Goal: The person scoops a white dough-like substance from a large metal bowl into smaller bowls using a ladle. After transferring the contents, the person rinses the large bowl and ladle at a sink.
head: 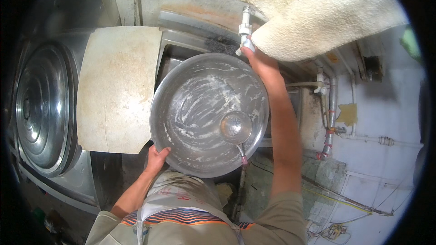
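Observation:
A wide metal basin [194, 109] with white, doughy smears on its inside sits before me over a sink [169, 56]. My left hand [157, 159] grips its near left rim, thumb over the edge. In the basin lies a metal ladle [235, 127], its short handle resting toward the near right rim. At the far right, my right hand [262, 61] has its fingers on the handle of a white plastic tap [244, 34]. The tap's spout points toward the basin's far edge. No water stream can be made out.
A beige towel [327, 17] hangs beside the tap. Left of the basin lies a pale board [119, 88], then a large round metal lid [42, 109]. Dark scouring wool [221, 45] rests behind the basin. Pipes [332, 109] run along the right wall.

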Action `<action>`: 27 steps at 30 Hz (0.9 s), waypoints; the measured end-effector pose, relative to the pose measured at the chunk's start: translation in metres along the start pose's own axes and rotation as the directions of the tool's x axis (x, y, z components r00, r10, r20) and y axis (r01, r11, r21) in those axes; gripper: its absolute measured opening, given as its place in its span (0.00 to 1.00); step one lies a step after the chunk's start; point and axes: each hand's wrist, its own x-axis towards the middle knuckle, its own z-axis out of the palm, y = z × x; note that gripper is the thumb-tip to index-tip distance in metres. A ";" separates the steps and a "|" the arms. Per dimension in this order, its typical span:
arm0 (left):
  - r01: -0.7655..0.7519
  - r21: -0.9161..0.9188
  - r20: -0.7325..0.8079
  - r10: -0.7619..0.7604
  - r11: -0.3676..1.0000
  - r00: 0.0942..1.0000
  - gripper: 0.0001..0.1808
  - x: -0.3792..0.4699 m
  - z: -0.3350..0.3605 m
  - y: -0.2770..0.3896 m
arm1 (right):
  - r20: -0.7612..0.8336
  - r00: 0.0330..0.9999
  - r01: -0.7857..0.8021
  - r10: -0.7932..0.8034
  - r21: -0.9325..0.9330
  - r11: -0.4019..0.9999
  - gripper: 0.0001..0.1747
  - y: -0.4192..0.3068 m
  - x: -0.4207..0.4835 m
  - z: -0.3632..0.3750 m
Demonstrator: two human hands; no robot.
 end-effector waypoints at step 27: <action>-0.042 -0.087 -0.098 0.034 0.995 0.995 0.07 -0.019 0.014 -0.001 | 0.010 0.988 0.155 -0.155 -0.155 0.976 0.28 0.054 -0.004 -0.014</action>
